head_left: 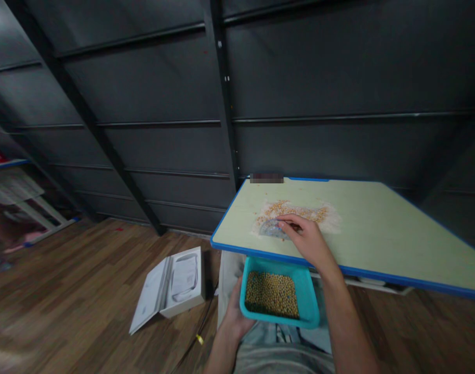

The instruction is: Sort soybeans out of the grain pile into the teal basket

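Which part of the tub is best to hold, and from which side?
Probably grip the tub at its left wall, under the rim, coming from the left, as the left hand does. Its rim offers an edge there, while the far side sits close to the table.

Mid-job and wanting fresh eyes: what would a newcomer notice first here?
Probably the bright turquoise rectangular bin of round tan beans, held by the left hand before the near edge of the pale-green, blue-edged tabletop. Next, the scattered small orange-yellow kernels on that tabletop, by the right hand. Then the open white rectangular box on the brown wood-look floor at left.
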`<state>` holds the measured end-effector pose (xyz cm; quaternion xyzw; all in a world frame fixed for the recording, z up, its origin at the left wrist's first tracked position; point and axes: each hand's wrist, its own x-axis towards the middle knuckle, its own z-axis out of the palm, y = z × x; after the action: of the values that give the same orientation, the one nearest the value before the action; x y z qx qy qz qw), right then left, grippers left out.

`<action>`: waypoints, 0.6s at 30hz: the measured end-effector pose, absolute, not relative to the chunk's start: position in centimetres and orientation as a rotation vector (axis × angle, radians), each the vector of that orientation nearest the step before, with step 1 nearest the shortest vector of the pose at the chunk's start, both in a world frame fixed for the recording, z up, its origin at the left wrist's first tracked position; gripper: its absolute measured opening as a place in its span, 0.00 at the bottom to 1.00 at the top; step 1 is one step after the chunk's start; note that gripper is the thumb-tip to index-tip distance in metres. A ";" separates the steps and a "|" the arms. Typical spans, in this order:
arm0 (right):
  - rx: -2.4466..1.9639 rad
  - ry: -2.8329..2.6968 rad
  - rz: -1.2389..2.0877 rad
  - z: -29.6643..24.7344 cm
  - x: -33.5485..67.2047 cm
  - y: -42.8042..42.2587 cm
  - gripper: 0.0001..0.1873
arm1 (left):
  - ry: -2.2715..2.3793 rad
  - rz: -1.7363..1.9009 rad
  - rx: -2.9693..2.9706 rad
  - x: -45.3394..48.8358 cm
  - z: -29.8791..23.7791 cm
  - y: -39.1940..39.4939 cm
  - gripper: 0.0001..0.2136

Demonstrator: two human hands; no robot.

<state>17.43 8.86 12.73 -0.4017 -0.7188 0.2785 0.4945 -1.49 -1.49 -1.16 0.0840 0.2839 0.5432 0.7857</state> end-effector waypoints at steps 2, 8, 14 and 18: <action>-0.973 -1.748 0.682 12.8 17.4 8.8 0.11 | 0.605 1.172 0.188 -1.4 -1.0 -1.5 0.15; -0.943 -1.760 0.695 13.0 17.4 8.6 0.10 | 0.597 1.153 0.171 -1.2 -0.2 -1.4 0.15; -0.911 -1.791 0.716 13.4 17.3 8.0 0.09 | 0.595 1.173 0.177 -1.1 -0.1 -1.5 0.16; -0.882 -1.785 0.792 13.3 17.3 7.9 0.08 | 0.581 1.166 0.166 -1.3 -0.6 -1.5 0.17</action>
<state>17.26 7.95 13.34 -0.3615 -0.7312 0.3245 0.4789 -1.27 -1.51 -0.63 0.0773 0.2700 0.5418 0.7922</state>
